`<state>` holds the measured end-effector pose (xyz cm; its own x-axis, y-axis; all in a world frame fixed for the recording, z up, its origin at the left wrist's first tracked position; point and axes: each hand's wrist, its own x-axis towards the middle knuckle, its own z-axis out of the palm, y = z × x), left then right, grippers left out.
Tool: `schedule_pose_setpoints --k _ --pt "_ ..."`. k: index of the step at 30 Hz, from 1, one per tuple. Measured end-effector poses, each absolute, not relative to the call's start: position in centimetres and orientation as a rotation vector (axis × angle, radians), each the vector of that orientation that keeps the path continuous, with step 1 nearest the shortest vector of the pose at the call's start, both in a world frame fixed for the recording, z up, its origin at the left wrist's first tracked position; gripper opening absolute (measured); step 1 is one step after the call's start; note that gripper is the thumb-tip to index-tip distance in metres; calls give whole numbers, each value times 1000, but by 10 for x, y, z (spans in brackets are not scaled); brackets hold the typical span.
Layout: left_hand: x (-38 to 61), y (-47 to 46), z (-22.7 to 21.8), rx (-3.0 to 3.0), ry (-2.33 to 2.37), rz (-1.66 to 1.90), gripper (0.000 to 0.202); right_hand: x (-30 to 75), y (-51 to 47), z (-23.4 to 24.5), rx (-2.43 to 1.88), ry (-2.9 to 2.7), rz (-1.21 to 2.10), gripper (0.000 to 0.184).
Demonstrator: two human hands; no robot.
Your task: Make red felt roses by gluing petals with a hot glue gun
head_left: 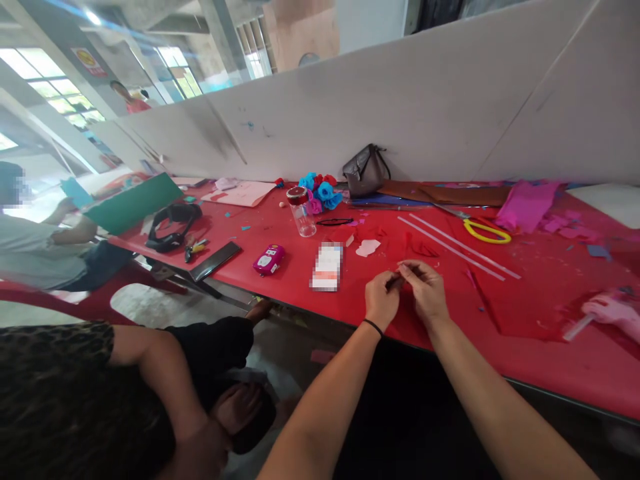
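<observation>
Above the near edge of the red table (280, 293), my left hand (384, 297) and my right hand (426, 291) meet fingertip to fingertip. Both are closed in a pinch, and whatever lies between the fingers is too small and hidden to make out. Just beyond them lie crumpled red paper scraps (419, 245) and a pale pink scrap (369, 248). A phone (327, 267) with a blurred screen rests left of my hands. Two clear strips (457, 248) lie beyond my right hand. A black band circles my left wrist.
Yellow-handled scissors (487, 231) and magenta paper (527, 207) lie at the right. A lidded clear jar (303, 217), paper flowers (323, 193), a brown bag (367, 171) and a magenta device (269, 260) stand farther off. Co-workers sit at left; another person's hand (607, 310) is at right.
</observation>
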<state>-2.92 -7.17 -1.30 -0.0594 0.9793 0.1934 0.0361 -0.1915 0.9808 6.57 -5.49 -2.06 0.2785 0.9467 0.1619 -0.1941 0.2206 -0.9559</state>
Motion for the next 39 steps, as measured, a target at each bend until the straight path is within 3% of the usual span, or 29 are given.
schedule_pose_setpoints --k 6,11,16,24,33,36,39 --pt "-32 -76 -14 1593 1264 1285 17 68 -70 -19 -1200 -1172 845 32" --pt "-36 -107 -23 2025 1403 1139 43 72 -81 -23 -1262 -1090 746 32" --pt "-45 -146 -42 2550 1447 937 48 77 -96 -25 -1194 -949 834 31" --pt "-52 -164 -53 2600 1449 972 42 79 -116 -25 -1106 -954 914 33" --pt "-62 -182 -42 2653 1385 597 75 78 -113 -28 -1157 -1003 894 36" --pt "-62 -184 -37 2594 1392 628 70 78 -115 -27 -1177 -1018 880 36" --pt "-62 -174 -23 2379 1410 745 48 78 -117 -22 -1198 -1048 873 35"
